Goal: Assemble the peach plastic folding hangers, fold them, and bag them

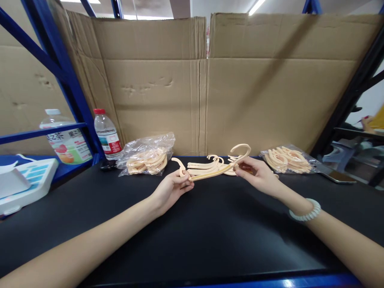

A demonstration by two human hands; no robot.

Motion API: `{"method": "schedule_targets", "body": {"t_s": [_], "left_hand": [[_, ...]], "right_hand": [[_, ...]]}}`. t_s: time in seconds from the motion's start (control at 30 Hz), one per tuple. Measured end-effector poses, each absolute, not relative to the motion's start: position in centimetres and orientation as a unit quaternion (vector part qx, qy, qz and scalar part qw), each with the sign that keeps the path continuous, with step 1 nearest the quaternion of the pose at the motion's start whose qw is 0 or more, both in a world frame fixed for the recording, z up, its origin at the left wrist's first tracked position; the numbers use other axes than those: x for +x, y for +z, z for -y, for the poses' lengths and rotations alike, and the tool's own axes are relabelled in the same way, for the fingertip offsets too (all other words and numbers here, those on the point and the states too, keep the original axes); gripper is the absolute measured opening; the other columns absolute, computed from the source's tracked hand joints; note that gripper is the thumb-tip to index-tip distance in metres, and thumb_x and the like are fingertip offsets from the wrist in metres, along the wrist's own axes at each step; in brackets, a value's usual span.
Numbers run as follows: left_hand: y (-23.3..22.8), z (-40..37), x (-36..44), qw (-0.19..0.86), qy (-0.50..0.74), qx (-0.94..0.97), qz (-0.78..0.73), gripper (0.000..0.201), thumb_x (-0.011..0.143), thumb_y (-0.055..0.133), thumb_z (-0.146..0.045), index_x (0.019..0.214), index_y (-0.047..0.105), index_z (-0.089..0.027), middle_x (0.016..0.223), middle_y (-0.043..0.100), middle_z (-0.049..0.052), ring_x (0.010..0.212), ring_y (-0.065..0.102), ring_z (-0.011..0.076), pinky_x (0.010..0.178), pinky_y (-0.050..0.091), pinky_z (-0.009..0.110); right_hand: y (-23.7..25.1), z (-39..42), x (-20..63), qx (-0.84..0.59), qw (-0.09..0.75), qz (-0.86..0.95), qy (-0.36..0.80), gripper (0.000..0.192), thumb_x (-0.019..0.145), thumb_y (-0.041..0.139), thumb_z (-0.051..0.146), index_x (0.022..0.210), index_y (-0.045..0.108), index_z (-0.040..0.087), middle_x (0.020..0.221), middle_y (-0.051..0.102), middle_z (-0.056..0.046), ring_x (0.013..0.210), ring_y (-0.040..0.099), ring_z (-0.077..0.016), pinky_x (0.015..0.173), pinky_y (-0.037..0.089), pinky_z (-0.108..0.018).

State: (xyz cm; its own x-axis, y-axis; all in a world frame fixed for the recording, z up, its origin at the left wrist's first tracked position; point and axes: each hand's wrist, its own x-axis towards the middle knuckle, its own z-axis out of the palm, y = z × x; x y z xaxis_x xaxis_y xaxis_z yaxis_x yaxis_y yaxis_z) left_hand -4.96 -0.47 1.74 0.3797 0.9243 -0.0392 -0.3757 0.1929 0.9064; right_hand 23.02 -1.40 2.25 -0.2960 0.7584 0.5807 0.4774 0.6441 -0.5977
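Note:
Both of my hands hold a cream plastic hanger [214,173] above the black table. My left hand [169,191] pinches its left end between thumb and fingers. A short curved cream piece [179,165] sticks up from the same fingers; I cannot tell whether it is joined to the hanger. With closed fingers, my right hand [260,176] grips the hanger near its hook [243,147], which curls up above the thumb. Behind the held hanger lie several more cream hangers [199,168], partly covered by it and by my right hand.
Clear bags of cream hanger parts lie at left [147,160] and right [288,160]. A red-capped bottle [107,134] and a larger bottle [66,138] stand left, near a white device [36,182]. A flat phone-like object [337,175] lies right. A cardboard wall [156,88] closes the back.

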Motion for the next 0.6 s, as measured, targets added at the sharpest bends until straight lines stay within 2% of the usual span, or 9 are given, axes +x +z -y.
{"method": "schedule_targets", "body": {"t_s": [0.2, 0.6], "left_hand": [[1.68, 0.55, -4.91, 0.697, 0.451, 0.454, -0.324, 0.011, 0.078, 0.060, -0.010, 0.068, 0.057, -0.014, 0.078, 0.059, 0.003, 0.070, 0.058, 0.0128, 0.077, 0.048, 0.027], [1.59, 0.57, -4.81, 0.700, 0.459, 0.456, -0.303, 0.012, 0.080, 0.059, -0.011, 0.068, 0.060, -0.013, 0.061, 0.049, -0.001, 0.064, 0.054, 0.0109, 0.081, 0.049, 0.028]], "right_hand": [[2.46, 1.66, 22.71, -0.381, 0.444, 0.798, 0.143, 0.009, 0.086, 0.054, 0.028, 0.085, 0.057, 0.019, 0.079, 0.059, -0.003, 0.072, 0.059, -0.0173, 0.068, 0.050, -0.032], [2.62, 1.87, 22.53, -0.383, 0.450, 0.797, 0.126, 0.007, 0.087, 0.053, 0.025, 0.085, 0.057, 0.019, 0.078, 0.058, -0.003, 0.072, 0.058, -0.0169, 0.067, 0.049, -0.031]]}}
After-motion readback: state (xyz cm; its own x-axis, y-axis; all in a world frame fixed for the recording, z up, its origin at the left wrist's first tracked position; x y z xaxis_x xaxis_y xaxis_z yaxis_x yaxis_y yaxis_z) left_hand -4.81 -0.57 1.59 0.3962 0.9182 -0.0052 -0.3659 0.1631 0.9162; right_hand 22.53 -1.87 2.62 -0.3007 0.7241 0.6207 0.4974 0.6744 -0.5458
